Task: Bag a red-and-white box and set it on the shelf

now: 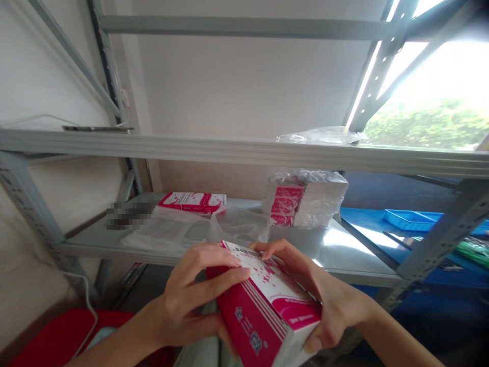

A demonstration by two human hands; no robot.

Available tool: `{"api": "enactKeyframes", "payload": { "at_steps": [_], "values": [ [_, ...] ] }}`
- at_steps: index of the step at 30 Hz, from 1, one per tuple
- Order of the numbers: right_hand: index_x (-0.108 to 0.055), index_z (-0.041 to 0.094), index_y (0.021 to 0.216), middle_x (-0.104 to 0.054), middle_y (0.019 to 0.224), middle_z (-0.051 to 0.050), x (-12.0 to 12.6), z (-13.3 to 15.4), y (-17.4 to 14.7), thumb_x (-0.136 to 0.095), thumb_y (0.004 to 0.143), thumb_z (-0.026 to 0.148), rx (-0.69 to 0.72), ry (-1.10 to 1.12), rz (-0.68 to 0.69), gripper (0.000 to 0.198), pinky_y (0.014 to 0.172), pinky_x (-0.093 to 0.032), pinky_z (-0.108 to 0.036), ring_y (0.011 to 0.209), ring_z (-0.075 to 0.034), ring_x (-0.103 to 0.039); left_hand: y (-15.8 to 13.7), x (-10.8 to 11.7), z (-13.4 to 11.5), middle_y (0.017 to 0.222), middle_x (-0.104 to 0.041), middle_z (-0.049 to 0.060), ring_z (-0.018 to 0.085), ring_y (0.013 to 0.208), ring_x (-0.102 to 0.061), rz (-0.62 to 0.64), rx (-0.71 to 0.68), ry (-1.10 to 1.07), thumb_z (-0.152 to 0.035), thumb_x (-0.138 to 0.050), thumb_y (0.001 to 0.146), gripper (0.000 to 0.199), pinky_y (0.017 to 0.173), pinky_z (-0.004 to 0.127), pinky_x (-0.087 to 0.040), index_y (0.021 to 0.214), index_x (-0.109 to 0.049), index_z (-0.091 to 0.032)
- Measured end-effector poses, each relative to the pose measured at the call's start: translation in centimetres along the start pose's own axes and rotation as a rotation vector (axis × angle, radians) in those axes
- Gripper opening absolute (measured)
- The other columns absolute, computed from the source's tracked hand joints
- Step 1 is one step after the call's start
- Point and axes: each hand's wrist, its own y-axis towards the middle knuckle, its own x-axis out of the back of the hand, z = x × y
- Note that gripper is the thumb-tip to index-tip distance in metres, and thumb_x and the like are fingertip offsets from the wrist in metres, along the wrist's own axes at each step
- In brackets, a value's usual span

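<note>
The box (267,311) is sitting tilted between your palms just below the shelf (344,265), because your left hand (191,300) is clamping its near side while your right hand (317,300) is cupping the far edge, steadying it.

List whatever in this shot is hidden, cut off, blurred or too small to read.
Head view only:
- Pink and white box: its near corner runs off the bottom edge; the left hand and right hand cover its sides; the print is too blurred to read.
- Pixelated patch on the metal shelf: whatever lies there is masked.
- Wrapped stack of boxes: plastic glare hides the labels.
- Window: overexposed.
</note>
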Motion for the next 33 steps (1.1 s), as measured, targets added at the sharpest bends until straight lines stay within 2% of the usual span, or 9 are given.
{"api": "enactKeyframes", "payload": {
  "at_steps": [4,7,11,14,17,22,25,28,33],
  "values": [
    [-0.042,0.027,0.117,-0.036,0.137,-0.008,-0.2,0.3,0.0,-0.087,0.047,0.041,0.007,-0.012,-0.028,0.084,0.107,-0.032,-0.043,0.126,-0.03,-0.04,-0.2,0.0,0.1,0.126,-0.056,0.009,0.024,0.118,-0.052,0.069,0.067,-0.081,-0.049,-0.045,0.092,0.053,0.105,0.041,-0.043,0.141,-0.042,-0.03],
    [-0.041,0.028,0.118,-0.037,0.136,-0.007,0.0,0.7,0.2,-0.085,0.051,0.037,0.011,-0.017,-0.061,0.081,0.103,-0.037,-0.042,0.122,-0.027,-0.045,0.0,0.2,0.6,0.144,-0.043,0.009,0.03,0.133,-0.04,0.154,0.166,-0.202,-0.056,-0.04,0.091,0.059,0.109,0.049,-0.036,0.145,-0.035,-0.032],
    [-0.04,0.028,0.119,-0.045,0.127,-0.007,0.8,0.9,1.0,-0.084,0.055,0.038,-0.031,-0.052,-0.103,0.078,0.096,-0.044,-0.041,0.111,-0.025,-0.052,1.2,0.0,2.0,0.152,-0.032,0.004,0.031,0.139,-0.029,0.239,0.304,-0.353,-0.056,-0.027,0.094,0.055,0.112,0.055,-0.028,0.144,-0.035,-0.035],
    [-0.04,0.027,0.118,-0.047,0.123,-0.007,2.0,0.7,2.0,-0.082,0.06,0.039,-0.018,-0.085,-0.138,0.073,0.09,-0.048,-0.041,0.106,-0.024,-0.054,2.6,-0.8,3.6,0.154,-0.028,0.003,0.03,0.141,-0.023,0.251,0.301,-0.405,-0.058,-0.034,0.092,0.058,0.114,0.053,-0.024,0.145,-0.033,-0.034],
    [-0.041,0.026,0.117,-0.047,0.123,-0.006,3.8,0.3,3.3,-0.081,0.061,0.039,0.033,-0.179,-0.19,0.07,0.092,-0.047,-0.041,0.108,-0.024,-0.053,3.9,-1.7,5.8,0.153,-0.03,0.005,0.03,0.142,-0.021,0.241,0.259,-0.441,-0.066,-0.039,0.086,0.069,0.115,0.052,-0.022,0.145,-0.034,-0.031],
    [-0.046,0.024,0.118,-0.046,0.124,-0.006,7.9,-0.8,6.0,-0.082,0.058,0.039,0.058,-0.442,-0.281,0.072,0.104,-0.035,-0.045,0.118,-0.026,-0.045,5.1,-3.2,10.2,0.143,-0.045,0.009,0.029,0.139,-0.031,0.289,0.259,-0.349,-0.058,-0.059,0.081,0.063,0.113,0.051,-0.027,0.134,-0.047,-0.026],
    [-0.047,0.023,0.121,-0.047,0.124,-0.007,9.7,-2.1,7.8,-0.083,0.055,0.038,-0.008,-0.504,-0.276,0.076,0.102,-0.037,-0.044,0.117,-0.026,-0.046,4.6,-4.3,12.4,0.14,-0.047,0.011,0.027,0.135,-0.037,0.352,0.32,-0.22,-0.044,-0.065,0.081,0.056,0.112,0.048,-0.03,0.13,-0.051,-0.022],
    [-0.047,0.022,0.121,-0.048,0.124,-0.008,10.3,-3.9,9.5,-0.084,0.053,0.034,-0.056,-0.505,-0.262,0.079,0.099,-0.041,-0.043,0.114,-0.026,-0.049,3.0,-5.3,13.9,0.142,-0.045,0.012,0.025,0.135,-0.038,0.4,0.382,-0.123,-0.039,-0.064,0.082,0.057,0.112,0.046,-0.031,0.133,-0.049,-0.02],
    [-0.05,0.024,0.119,-0.054,0.117,-0.004,10.5,-7.3,12.1,-0.087,0.046,0.032,-0.092,-0.496,-0.208,0.083,0.097,-0.044,-0.042,0.11,-0.026,-0.053,-0.4,-6.2,15.7,0.144,-0.044,0.013,0.025,0.134,-0.04,0.472,0.449,-0.062,-0.044,-0.063,0.083,0.059,0.111,0.046,-0.033,0.135,-0.049,-0.02]
  ]
}}
